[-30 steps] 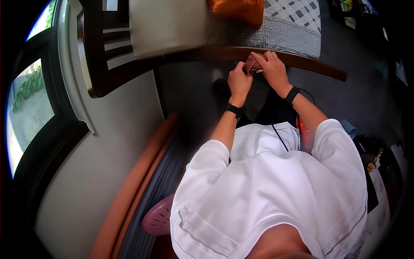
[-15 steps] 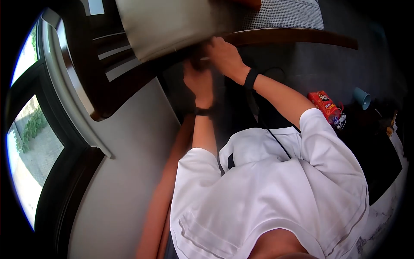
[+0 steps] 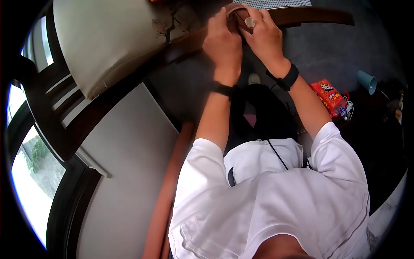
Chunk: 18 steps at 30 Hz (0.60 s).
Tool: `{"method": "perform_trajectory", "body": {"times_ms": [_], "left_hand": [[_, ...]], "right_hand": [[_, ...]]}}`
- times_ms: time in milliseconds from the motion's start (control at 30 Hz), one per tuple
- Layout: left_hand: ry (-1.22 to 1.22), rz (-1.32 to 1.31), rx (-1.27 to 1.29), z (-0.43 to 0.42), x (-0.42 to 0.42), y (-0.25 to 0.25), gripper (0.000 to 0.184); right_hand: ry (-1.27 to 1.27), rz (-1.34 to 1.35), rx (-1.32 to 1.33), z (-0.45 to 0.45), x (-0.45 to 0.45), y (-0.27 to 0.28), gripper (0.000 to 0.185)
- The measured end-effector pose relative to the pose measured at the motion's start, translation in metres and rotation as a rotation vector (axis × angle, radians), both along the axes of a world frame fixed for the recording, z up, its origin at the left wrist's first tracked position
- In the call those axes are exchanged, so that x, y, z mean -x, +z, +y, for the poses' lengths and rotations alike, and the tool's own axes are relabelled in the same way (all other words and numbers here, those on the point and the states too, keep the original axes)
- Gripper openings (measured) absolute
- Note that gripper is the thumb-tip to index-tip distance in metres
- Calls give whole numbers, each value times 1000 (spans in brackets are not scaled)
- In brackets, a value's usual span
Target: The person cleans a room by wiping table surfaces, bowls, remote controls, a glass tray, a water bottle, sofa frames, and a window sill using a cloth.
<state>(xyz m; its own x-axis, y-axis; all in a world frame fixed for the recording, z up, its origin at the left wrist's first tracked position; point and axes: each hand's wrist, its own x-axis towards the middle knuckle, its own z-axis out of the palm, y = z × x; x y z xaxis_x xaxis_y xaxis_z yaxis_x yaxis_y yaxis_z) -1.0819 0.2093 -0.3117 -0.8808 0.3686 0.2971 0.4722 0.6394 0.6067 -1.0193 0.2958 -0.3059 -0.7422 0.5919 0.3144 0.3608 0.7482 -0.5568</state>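
Observation:
Both hands are raised at the top middle of the view, close together over the edge of a dark wooden frame. My left hand grips the left side of a small brown item that looks soft and folded. The fingers of my right hand close on its right side. A small pale piece shows at the right fingers; what it is, I cannot tell. Left of the hands lies a cream seat cushion with cracked, peeling patches. Both wrists wear black bands.
The dark wooden frame runs across the top, with slats at the left. A grey-and-white woven cloth lies behind it. On the right are a red packet and a blue cup. A window is at the far left.
Both hands moved left with the brown item, then back right and up, nearer the camera. The view has shifted, showing the cushion's cracked patches and the red packet.

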Motion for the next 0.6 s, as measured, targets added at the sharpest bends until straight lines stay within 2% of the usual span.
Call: {"method": "perform_trajectory", "body": {"times_ms": [100,133,267,333,500,600], "left_hand": [[15,61,-122,2,-1,-9,19],[-6,187,-165,2,2,-15,18],[-185,352,-307,-8,12,-38,30],[-250,540,-445,-7,20,-57,30],[-376,805,-606,-12,32,-95,34],[-509,1180,-654,-6,58,-91,33]], "right_hand": [[6,61,-28,-3,0,5,51],[19,80,-43,-3,3,4,52],[-9,250,-172,-2,0,-37,54],[68,451,-198,1,-2,-55,55],[318,768,-380,25,-6,-103,67],[471,848,-461,46,-1,-119,72]]}}
